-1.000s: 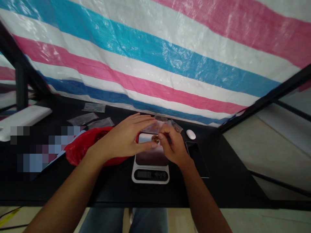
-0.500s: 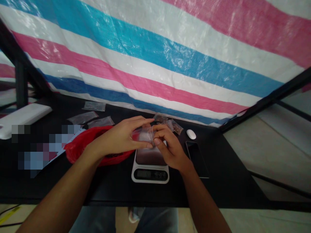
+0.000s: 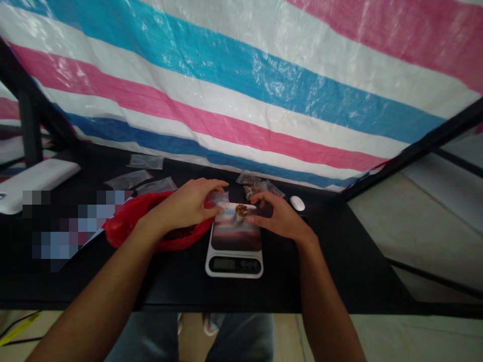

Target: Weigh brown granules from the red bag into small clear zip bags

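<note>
My left hand [image 3: 188,203] is above the red plastic bag [image 3: 123,221], with a small clear zip bag [image 3: 219,198] held between its thumb and fingers. On the plate of the white digital kitchen scale [image 3: 236,236] stands a small cup [image 3: 240,212], filled with brown bits. My right hand [image 3: 277,213] is just right of this cup, thumb and fingers apart; its thumb tip is close to the cup, and whether it touches I cannot tell. More dark bits show inside the red bag, partly hidden by my left hand and forearm. The scale's reading is too blurred to make out.
Several filled zip bags [image 3: 253,190] lie behind the scale, near a white mouse [image 3: 297,203]. Clear flat bags [image 3: 145,161] are at the back left. A white device [image 3: 37,183] and a partly blurred sheet [image 3: 90,239] lie left. A striped plastic sheet [image 3: 226,90] hangs behind the black table [image 3: 358,266].
My hands have moved apart. The right hand has let go of the clear bag, which stays in my left hand. The filled cup on the scale is now visible.
</note>
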Motion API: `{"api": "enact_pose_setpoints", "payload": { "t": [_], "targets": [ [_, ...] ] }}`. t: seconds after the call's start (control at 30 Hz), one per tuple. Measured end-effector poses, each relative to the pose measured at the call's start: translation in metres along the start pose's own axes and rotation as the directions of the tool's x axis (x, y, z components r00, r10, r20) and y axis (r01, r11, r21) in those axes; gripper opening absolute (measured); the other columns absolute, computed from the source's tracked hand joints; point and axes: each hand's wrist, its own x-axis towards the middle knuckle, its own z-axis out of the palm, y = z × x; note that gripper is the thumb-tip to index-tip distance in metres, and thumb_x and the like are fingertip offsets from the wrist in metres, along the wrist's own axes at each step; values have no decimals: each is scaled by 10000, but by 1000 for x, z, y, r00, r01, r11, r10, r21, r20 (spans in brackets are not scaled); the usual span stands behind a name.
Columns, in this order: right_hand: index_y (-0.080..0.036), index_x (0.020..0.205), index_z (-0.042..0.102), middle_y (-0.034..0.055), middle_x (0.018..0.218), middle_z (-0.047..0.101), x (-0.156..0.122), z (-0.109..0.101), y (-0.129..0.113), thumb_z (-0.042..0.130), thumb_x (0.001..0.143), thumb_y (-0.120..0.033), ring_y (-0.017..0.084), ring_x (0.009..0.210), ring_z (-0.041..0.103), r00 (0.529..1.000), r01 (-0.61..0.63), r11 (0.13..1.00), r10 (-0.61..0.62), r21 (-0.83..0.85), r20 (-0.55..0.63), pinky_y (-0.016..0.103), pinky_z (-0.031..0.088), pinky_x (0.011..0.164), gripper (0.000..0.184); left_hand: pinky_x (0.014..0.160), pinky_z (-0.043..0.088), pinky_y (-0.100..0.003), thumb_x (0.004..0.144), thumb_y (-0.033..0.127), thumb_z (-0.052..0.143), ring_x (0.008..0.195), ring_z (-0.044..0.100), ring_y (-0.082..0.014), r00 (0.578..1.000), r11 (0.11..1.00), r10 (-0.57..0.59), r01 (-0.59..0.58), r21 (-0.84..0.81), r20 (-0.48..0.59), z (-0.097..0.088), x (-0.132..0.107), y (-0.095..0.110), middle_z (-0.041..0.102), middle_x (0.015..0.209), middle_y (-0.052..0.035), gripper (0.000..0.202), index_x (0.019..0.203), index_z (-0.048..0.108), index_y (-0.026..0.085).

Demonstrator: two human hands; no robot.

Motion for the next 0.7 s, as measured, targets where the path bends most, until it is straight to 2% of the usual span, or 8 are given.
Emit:
{"api": "enact_pose_setpoints", "payload": {
  "t": [0.1, 0.2, 0.5, 0.7],
  "targets": [
    [-193, 1099, 728, 49, 1038, 741, 2, 5, 3, 858, 799, -307, 196, 911, 657, 999, -6, 1000, 7, -20, 41, 321, 510, 812, 347, 1143, 476, -465, 840, 323, 743, 1255, 659, -313, 999, 1000, -6, 7, -10, 50, 3, 0, 1, 733, 1326, -113, 757, 1544, 513, 167],
    [-197, 1061, 741, 45, 1022, 760, 5, 12, 2, 833, 816, -280, 197, 912, 681, 999, -1, 1000, 1, -10, 41, 328, 516, 833, 274, 1132, 484, -428, 838, 316, 741, 1244, 669, -292, 997, 999, -4, 7, -46, 77, 6, 1, 4, 722, 1341, -107, 816, 1588, 455, 169],
    [-216, 1104, 734, 54, 1073, 768, 6, 14, -5, 783, 840, -260, 207, 950, 696, 998, 68, 997, -68, 36, -13, 344, 548, 851, 271, 1104, 495, -401, 835, 334, 741, 1220, 683, -278, 997, 995, 24, -16, -100, 78, 11, 0, 4, 713, 1355, -112, 828, 1592, 454, 163],
    [-223, 1108, 718, 62, 1112, 767, 8, 16, -10, 760, 856, -213, 225, 1024, 699, 988, 149, 989, -148, 17, -33, 390, 545, 938, 255, 1082, 507, -388, 825, 330, 731, 1189, 695, -275, 996, 991, 64, -57, -124, 56, 14, 0, 6, 726, 1320, -109, 823, 1582, 459, 157]
  ]
}}
